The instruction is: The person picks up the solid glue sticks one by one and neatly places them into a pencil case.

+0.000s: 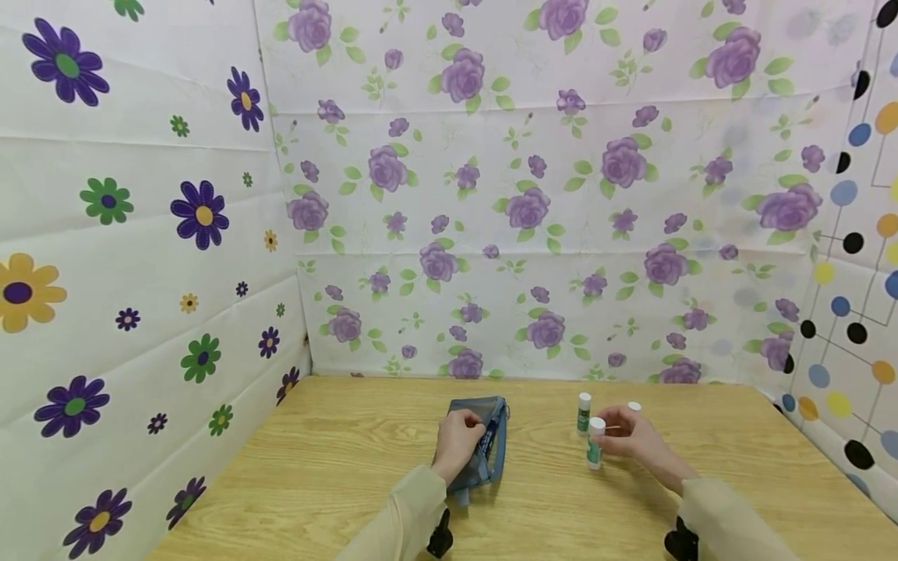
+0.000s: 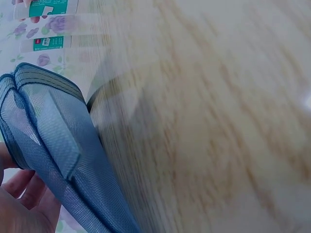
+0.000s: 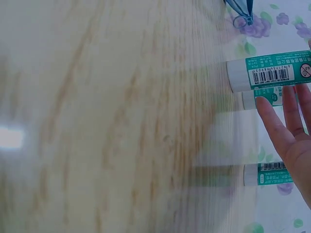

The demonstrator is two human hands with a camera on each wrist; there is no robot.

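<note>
My left hand (image 1: 457, 442) holds the side of a blue mesh zip pouch (image 1: 479, 472), which sits on the table with its mouth parted. Dark blue items (image 1: 488, 438) show inside, too small to name. In the left wrist view the fingers (image 2: 33, 190) lie behind the pouch (image 2: 87, 145). To the right, my right hand (image 1: 640, 442) pinches an upright white-and-green glue stick (image 1: 595, 455) near its white cap; the thumb is mostly out of the right wrist view. A second glue stick (image 1: 584, 414) stands behind it. A third glue stick (image 3: 272, 174) is partly hidden by the right hand.
The wood-grain table (image 1: 316, 452) runs back to a wall cloth with purple roses (image 1: 526, 210). Flowered cloth (image 1: 140, 296) hangs on the left, dotted cloth (image 1: 842, 343) on the right. Between the pouch and the glue sticks lies a stretch of bare tabletop.
</note>
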